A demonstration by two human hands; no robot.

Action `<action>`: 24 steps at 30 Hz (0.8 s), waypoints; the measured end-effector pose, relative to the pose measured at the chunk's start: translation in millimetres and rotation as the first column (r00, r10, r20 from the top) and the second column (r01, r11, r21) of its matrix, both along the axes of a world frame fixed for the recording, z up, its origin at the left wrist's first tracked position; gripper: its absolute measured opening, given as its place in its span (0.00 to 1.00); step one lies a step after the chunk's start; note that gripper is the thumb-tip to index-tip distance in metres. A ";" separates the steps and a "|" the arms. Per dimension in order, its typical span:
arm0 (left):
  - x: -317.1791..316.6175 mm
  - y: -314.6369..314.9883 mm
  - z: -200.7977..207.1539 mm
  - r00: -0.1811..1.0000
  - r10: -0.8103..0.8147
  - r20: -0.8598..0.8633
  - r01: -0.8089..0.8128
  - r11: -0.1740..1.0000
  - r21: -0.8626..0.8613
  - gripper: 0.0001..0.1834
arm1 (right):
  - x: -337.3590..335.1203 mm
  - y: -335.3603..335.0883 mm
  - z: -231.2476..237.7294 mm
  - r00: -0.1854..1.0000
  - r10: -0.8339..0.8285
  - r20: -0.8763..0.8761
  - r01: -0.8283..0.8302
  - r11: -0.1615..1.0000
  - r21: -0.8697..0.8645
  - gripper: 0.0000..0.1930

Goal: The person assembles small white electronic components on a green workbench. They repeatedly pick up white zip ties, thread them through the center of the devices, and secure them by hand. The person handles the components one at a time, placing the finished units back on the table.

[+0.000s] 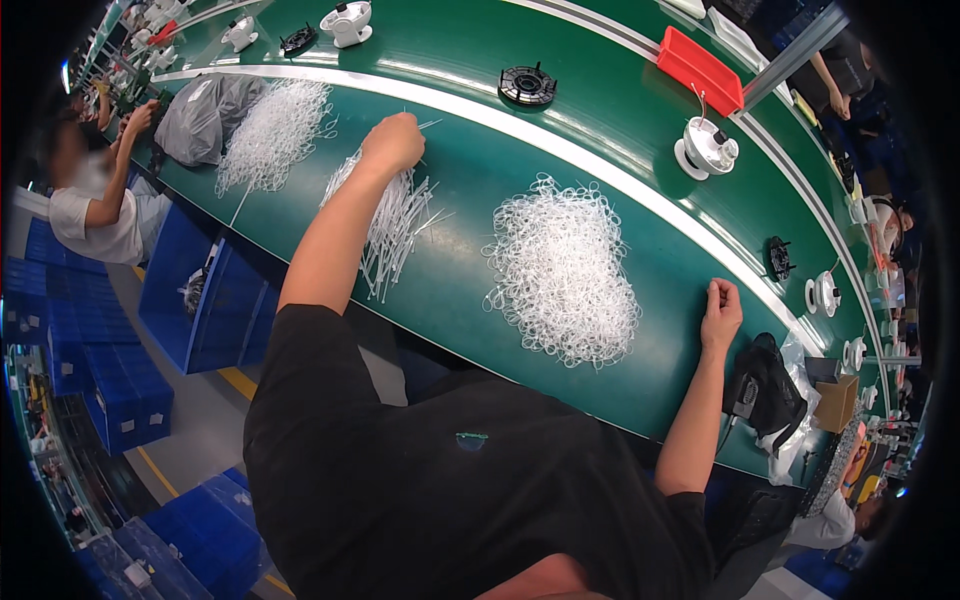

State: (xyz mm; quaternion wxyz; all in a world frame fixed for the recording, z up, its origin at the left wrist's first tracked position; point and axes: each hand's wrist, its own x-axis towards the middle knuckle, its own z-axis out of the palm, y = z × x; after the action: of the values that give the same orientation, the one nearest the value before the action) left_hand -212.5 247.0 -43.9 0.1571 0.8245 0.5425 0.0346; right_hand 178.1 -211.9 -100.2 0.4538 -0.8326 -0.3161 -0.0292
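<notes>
My left hand (393, 143) is closed at the far end of a loose pile of straight white cable ties (396, 235). Thin white tie ends stick out past its fingers. To the right of that pile lies a big heap of white cable ties bent into loops (565, 275). Beyond this heap, at the right, my right hand (722, 315) hovers over or rests on the green table, its fingers curled and pinched together. Whatever it may hold is too small to see.
Another looped heap (275, 135) and a grey plastic bag (205, 120) lie at the left. White fan-like housings (708, 148), black round parts (528, 86) and a red tray (700, 68) stand on the belt beyond. A black bag (765, 390) sits right. Someone works far left.
</notes>
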 end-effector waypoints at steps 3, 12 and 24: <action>-3.6 -3.9 5.4 0.950 -0.084 0.300 0.069 0.996 0.061 0.11 | -0.9 0.6 0.2 1.000 0.004 0.018 -0.004 1.000 -0.002 0.10; -0.8 -75.1 60.4 0.382 0.093 0.919 0.333 0.914 -0.231 0.05 | -32.6 33.2 60.5 0.981 0.128 -0.147 -0.095 0.971 0.218 0.10; 51.6 -215.0 58.4 0.027 0.470 0.882 0.811 0.506 -0.294 0.05 | -196.0 114.2 126.6 0.686 0.727 -0.033 -0.680 0.656 0.328 0.11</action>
State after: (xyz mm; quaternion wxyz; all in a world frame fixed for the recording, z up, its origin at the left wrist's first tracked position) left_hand -160.9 32.0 14.4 0.8475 0.4329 0.0722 0.2985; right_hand -17.9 -97.7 26.4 0.5701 -0.5678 -0.5687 0.1706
